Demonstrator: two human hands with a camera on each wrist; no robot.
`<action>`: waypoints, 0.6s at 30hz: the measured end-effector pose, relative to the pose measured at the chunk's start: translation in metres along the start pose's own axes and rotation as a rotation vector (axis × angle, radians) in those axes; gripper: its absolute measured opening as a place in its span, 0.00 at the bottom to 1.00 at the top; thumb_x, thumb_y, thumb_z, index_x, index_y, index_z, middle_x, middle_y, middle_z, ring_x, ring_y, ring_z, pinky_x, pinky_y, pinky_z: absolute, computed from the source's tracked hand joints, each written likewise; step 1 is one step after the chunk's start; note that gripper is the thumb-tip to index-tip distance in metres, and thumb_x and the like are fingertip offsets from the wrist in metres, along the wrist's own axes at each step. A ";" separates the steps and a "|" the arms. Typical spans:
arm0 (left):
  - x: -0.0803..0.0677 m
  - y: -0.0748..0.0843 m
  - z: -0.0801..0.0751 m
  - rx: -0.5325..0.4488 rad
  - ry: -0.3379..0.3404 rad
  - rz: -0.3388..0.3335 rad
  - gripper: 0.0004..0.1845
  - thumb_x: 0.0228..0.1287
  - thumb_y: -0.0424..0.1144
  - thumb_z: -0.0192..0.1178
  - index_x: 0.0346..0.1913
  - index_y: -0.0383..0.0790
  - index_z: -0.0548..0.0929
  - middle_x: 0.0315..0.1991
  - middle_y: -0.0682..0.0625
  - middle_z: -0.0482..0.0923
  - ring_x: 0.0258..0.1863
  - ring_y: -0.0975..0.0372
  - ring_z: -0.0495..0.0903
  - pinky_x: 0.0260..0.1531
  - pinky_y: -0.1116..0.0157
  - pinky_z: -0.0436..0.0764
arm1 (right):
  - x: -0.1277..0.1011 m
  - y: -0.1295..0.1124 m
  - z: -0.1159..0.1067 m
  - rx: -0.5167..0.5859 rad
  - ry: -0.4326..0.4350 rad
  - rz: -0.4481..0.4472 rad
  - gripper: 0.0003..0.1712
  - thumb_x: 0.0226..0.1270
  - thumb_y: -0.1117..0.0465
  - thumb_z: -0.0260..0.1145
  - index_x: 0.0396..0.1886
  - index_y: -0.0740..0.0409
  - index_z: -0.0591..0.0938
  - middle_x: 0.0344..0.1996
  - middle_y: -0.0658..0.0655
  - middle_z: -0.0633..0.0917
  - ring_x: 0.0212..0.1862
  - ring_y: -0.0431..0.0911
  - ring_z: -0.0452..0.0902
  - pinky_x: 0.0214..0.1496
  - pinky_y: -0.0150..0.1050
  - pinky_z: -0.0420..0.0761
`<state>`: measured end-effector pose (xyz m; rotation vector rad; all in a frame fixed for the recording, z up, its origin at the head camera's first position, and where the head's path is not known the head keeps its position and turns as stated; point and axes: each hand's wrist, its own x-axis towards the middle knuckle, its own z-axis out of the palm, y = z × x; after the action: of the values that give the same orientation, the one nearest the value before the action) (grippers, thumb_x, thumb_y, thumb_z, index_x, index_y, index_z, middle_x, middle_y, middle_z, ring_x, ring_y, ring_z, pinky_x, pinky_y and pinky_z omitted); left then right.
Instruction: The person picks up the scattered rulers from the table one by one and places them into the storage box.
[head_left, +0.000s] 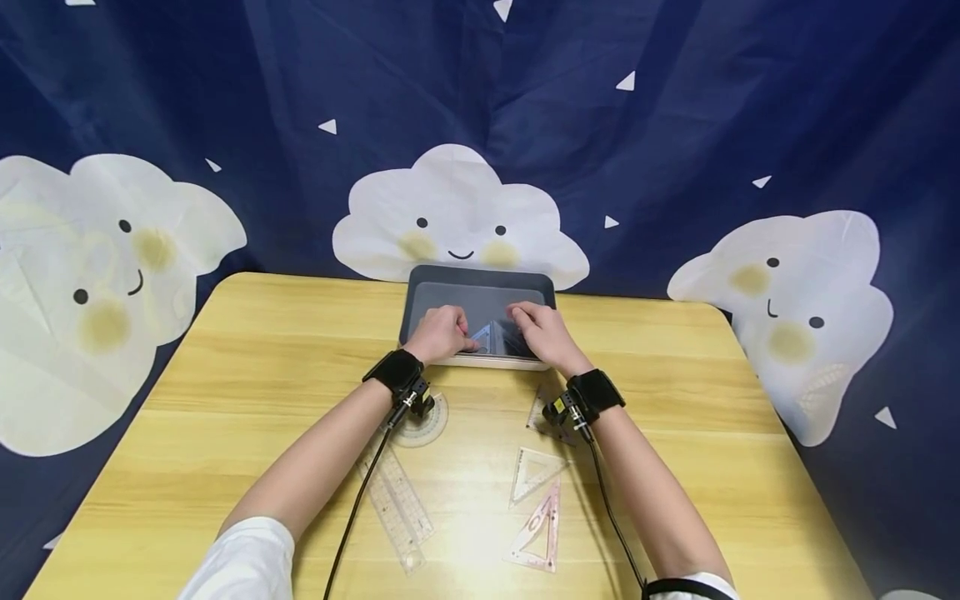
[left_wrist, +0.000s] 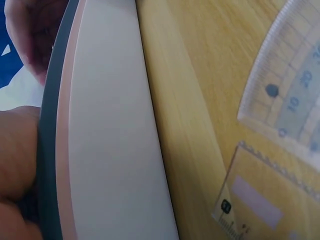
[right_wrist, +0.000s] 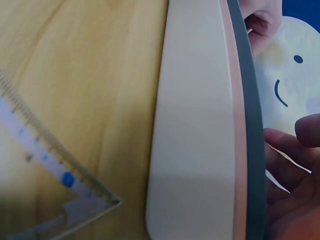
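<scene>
A dark grey tray (head_left: 480, 293) with a pale outer wall (left_wrist: 107, 120) and a pink band stands at the table's far edge. My left hand (head_left: 438, 335) reaches over its near left side, thumb and fingers at the corner of a clear set square (head_left: 484, 337) with blue markings, inside the tray. Over the near right side is my right hand (head_left: 546, 335), its fingers (right_wrist: 287, 167) loosely bent and nothing visible in them. Only part of the left hand (left_wrist: 17, 160) shows in the left wrist view, where its fingertips are hidden.
Nearer me on the wooden table (head_left: 300, 317) lie a clear protractor (head_left: 431, 427), clear rulers (head_left: 401, 504), a set square (head_left: 538, 417) partly under the right wrist, another clear set square (head_left: 534, 473) and a pink one (head_left: 542, 533). Cables trail from both wrist cameras. A blue curtain (head_left: 480, 83) hangs behind.
</scene>
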<state>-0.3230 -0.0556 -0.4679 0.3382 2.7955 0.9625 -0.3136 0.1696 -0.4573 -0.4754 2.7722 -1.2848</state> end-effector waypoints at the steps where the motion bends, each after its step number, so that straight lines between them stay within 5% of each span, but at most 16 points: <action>1: 0.000 0.001 0.000 0.001 0.002 0.003 0.19 0.54 0.45 0.82 0.30 0.41 0.79 0.30 0.50 0.80 0.36 0.53 0.80 0.43 0.56 0.78 | -0.001 0.000 0.000 0.006 0.000 0.003 0.22 0.87 0.58 0.49 0.64 0.67 0.82 0.58 0.65 0.86 0.58 0.58 0.82 0.62 0.54 0.79; 8: -0.004 -0.001 -0.002 -0.069 0.005 0.019 0.18 0.61 0.48 0.77 0.38 0.39 0.82 0.35 0.47 0.83 0.38 0.54 0.81 0.43 0.57 0.78 | -0.014 -0.003 -0.002 0.063 0.051 -0.007 0.22 0.87 0.58 0.50 0.65 0.65 0.82 0.58 0.63 0.86 0.61 0.56 0.81 0.64 0.53 0.79; 14: -0.011 -0.004 -0.009 -0.156 -0.001 0.096 0.17 0.68 0.44 0.71 0.49 0.34 0.84 0.44 0.45 0.87 0.46 0.54 0.85 0.51 0.57 0.82 | -0.028 -0.011 -0.002 0.094 0.069 -0.058 0.20 0.86 0.58 0.53 0.64 0.65 0.82 0.58 0.61 0.86 0.60 0.54 0.83 0.64 0.50 0.81; 18: -0.023 -0.002 -0.016 -0.147 0.065 0.138 0.13 0.69 0.39 0.70 0.50 0.33 0.85 0.43 0.45 0.87 0.44 0.54 0.86 0.50 0.57 0.83 | -0.041 -0.021 0.001 0.101 0.085 -0.101 0.18 0.85 0.60 0.55 0.62 0.65 0.83 0.57 0.60 0.87 0.60 0.52 0.83 0.63 0.49 0.82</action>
<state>-0.3053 -0.0722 -0.4546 0.4918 2.7680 1.2222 -0.2694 0.1686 -0.4454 -0.5742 2.7661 -1.4920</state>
